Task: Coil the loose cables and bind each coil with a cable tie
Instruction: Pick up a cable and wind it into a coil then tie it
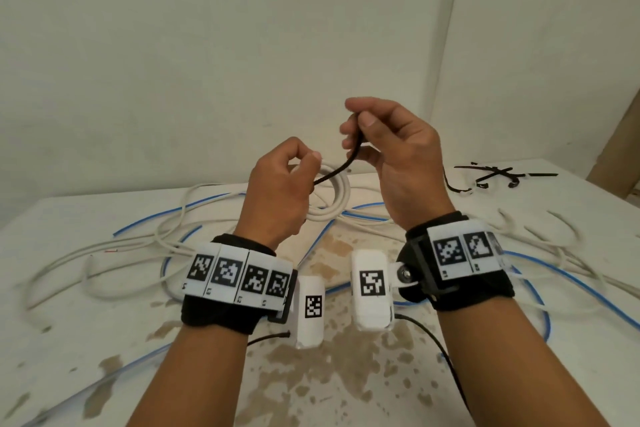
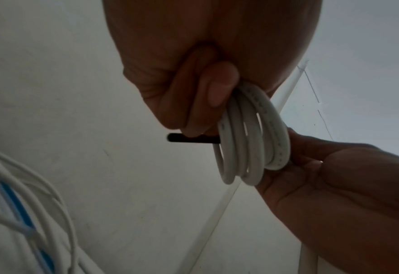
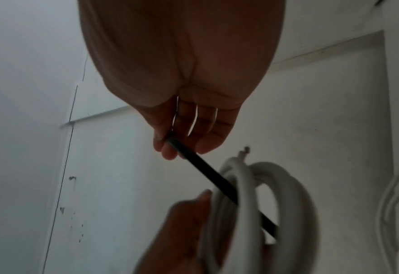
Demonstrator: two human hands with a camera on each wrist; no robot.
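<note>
A small coil of thick white cable (image 1: 337,198) hangs in the air above the table, and my left hand (image 1: 310,163) grips it with curled fingers. A black cable tie (image 1: 341,166) runs through the coil from my left hand up to my right hand (image 1: 360,125), which pinches the tie's upper end between thumb and fingers. In the left wrist view the coil (image 2: 252,139) shows several turns, and a short end of the tie (image 2: 184,138) sticks out under my fingers. The right wrist view shows the tie (image 3: 205,170) slanting down through the coil (image 3: 275,185).
Loose white cables (image 1: 104,253) and thin blue cables (image 1: 540,274) sprawl over the stained white table (image 1: 346,374). Several spare black cable ties (image 1: 498,177) lie at the back right. A pale wall stands close behind the table.
</note>
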